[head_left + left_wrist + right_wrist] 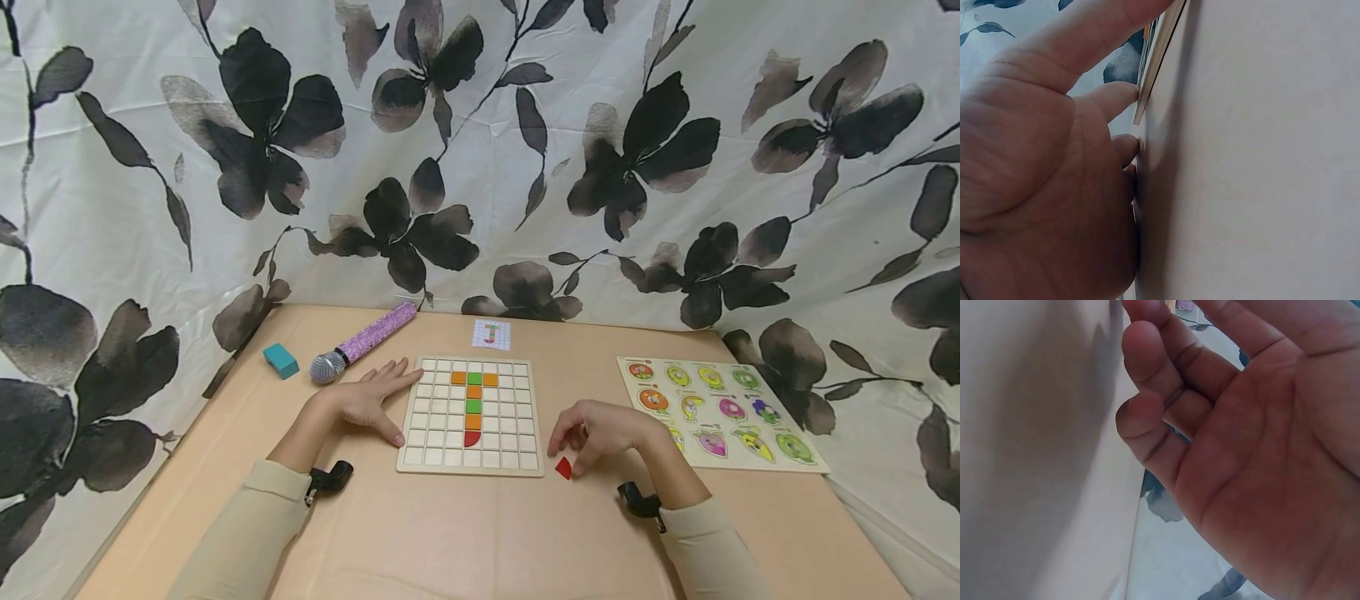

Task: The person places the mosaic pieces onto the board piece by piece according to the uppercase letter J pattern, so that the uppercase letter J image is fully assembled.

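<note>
A square white grid board (431,427) lies in the middle of the table. Orange and green squares (474,392) form a T-like shape on it, with a rounded red piece (472,438) at the bottom. My left hand (367,402) is spread flat at the board's left side, thumb and fingertips at its edge. In the left wrist view the thumb reaches the board's rim (1159,62). Right of the board, my right hand (603,433) pinches a small red wedge-shaped piece (563,468) between thumb and finger, low over the table. The right wrist view shows bent fingers (1144,353); the wedge is hidden there.
Behind the board lies a small card (491,334) printed with a J pattern. A purple glittery microphone (367,340) and a teal block (281,361) are at the back left. At the right lies a fruit picture board (720,417). A floral cloth (525,150) hangs behind the table.
</note>
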